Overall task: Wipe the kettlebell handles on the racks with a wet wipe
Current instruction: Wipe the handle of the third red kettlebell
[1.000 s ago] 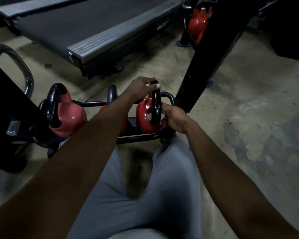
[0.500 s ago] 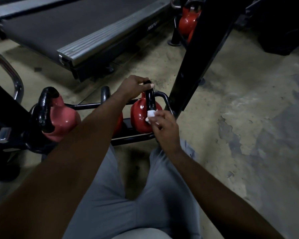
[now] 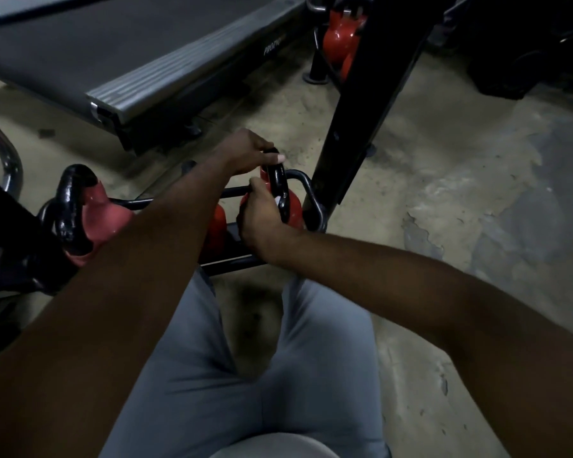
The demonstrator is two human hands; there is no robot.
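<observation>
Three red kettlebells with black handles sit on a low black rack (image 3: 315, 206). My left hand (image 3: 248, 150) grips the top of the black handle (image 3: 277, 181) of the rightmost kettlebell (image 3: 295, 209). My right hand (image 3: 260, 216) is wrapped around the near side of that handle, pressing a white wet wipe (image 3: 283, 201) against it; only a sliver of the wipe shows. The middle kettlebell (image 3: 215, 226) is mostly hidden behind my left forearm. The left kettlebell (image 3: 103, 219) stands free with its handle (image 3: 72, 206) untouched.
A treadmill deck (image 3: 166, 74) lies across the far left. A slanted black frame post (image 3: 371, 104) rises just right of the rack. More red kettlebells (image 3: 339, 38) stand behind it. A chrome bar (image 3: 10, 160) curves at far left. My grey-trousered knees sit below.
My right hand slid from the near right of the handle up and over to its left side, closing round it with the wipe. The left hand kept its hold on top.
</observation>
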